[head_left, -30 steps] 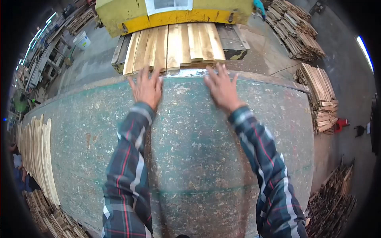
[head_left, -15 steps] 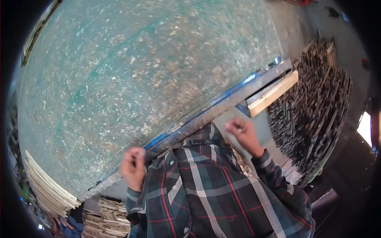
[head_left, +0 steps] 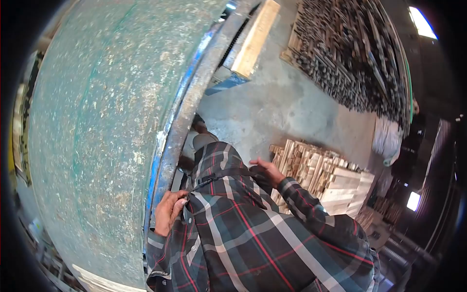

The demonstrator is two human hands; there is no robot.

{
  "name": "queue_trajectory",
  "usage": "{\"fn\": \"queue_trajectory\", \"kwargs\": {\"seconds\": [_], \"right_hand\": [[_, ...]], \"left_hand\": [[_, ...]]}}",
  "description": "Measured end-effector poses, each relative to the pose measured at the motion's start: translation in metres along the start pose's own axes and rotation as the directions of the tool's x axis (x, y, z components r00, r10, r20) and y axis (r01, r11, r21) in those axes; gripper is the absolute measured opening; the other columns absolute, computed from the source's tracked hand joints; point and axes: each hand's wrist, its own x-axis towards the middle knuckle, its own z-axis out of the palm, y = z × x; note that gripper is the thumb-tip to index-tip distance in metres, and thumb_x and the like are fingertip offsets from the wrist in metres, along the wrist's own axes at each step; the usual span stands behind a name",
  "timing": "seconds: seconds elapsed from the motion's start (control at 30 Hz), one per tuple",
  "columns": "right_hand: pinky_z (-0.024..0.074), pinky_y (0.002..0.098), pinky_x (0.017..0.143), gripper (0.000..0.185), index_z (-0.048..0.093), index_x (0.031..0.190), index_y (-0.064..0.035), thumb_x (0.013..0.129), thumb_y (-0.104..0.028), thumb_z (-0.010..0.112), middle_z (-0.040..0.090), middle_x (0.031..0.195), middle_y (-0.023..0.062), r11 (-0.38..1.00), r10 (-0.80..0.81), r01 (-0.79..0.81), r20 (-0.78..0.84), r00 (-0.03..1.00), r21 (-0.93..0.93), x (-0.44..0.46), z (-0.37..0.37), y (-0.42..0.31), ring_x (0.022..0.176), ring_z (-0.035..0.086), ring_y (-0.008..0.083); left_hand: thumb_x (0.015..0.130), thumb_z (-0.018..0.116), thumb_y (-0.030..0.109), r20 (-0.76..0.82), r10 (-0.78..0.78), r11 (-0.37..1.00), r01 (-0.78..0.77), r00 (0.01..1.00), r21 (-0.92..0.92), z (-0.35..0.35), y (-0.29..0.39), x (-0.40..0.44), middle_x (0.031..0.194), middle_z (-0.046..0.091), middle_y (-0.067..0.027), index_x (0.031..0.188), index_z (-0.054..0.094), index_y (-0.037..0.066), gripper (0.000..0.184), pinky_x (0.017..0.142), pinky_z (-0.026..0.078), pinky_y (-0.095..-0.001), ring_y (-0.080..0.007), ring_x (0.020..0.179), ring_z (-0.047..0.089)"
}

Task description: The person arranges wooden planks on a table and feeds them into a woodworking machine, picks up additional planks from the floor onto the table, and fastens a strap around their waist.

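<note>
My left hand [head_left: 169, 210] is closed, its fingers curled against the front edge of the plaid shirt [head_left: 233, 233], beside the worktable's edge. Whether it pinches the cloth or something small cannot be made out. On the other side of my waist, my right hand [head_left: 268, 173] has its fingers loosely stretched forward with nothing visible in them. The large worktable [head_left: 112, 121] has a worn green top specked with dried residue and a blue-grey metal rail [head_left: 170, 141] along its near side.
A pale timber block [head_left: 255, 39] is fixed beyond the rail. A stack of light boards [head_left: 326, 175] stands close to my right side. Farther off is a big pile of dark wood strips [head_left: 350, 53] on the concrete floor [head_left: 272, 102]. Thin strips [head_left: 102, 280] lie at the table's lower corner.
My body and view have turned right, bringing the light board stack into view. My left hand has come to the shirt's edge; my right hand has drawn in toward my waist, its fingers straighter.
</note>
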Motion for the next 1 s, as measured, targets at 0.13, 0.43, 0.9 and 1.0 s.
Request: {"fn": "queue_trajectory", "kwargs": {"seconds": [0.13,0.43,0.9,1.0], "right_hand": [[0.0535,0.0314,0.091,0.058,0.066,0.129,-0.0024,0.105,-0.053,0.051,0.074,0.114,0.0078,0.920,0.100,-0.141,0.131,0.986,0.365,-0.014,0.012,0.042,0.096,0.070,0.0178],[0.0557,0.0380,0.098,0.078,0.060,0.136,0.0016,0.100,-0.066,0.049,0.072,0.119,0.0147,0.852,-0.015,-0.037,0.096,0.995,0.522,-0.078,0.038,0.027,0.105,0.071,0.0275],[0.0578,0.0390,0.093,0.043,0.068,0.116,-0.0058,0.104,-0.043,0.049,0.074,0.106,0.0099,0.983,-0.117,0.141,-0.200,0.973,0.114,-0.032,-0.130,0.079,0.098,0.073,0.0248],[0.0585,0.0384,0.091,0.040,0.069,0.116,-0.0059,0.104,-0.040,0.052,0.075,0.106,0.0096,0.983,0.063,-0.064,0.010,0.998,0.171,-0.053,-0.066,0.023,0.097,0.073,0.0244]], "left_hand": [[0.102,0.062,0.021,0.138,-0.123,0.992,0.118,0.983,0.041,-0.015,0.005,-0.009,0.095,0.059,-0.0105,0.120,0.070,0.003,0.026,0.079,0.049,-0.0334,-0.0244,0.084,0.061],[0.095,0.076,0.025,0.335,-0.289,0.884,0.385,0.897,-0.266,-0.036,-0.022,-0.024,0.103,0.058,-0.0036,0.120,0.062,-0.001,0.038,0.086,0.045,-0.0285,-0.0126,0.097,0.054],[0.091,0.073,0.016,-0.189,-0.266,0.949,0.223,0.945,-0.222,0.001,-0.023,-0.077,0.090,0.064,-0.0079,0.103,0.065,0.003,0.019,0.071,0.049,-0.0334,-0.0194,0.079,0.061],[0.089,0.073,0.010,-0.342,-0.229,0.973,0.207,0.912,-0.100,0.006,-0.018,-0.083,0.088,0.068,-0.0114,0.104,0.064,0.004,0.018,0.071,0.050,-0.0356,-0.0264,0.078,0.067]]}}
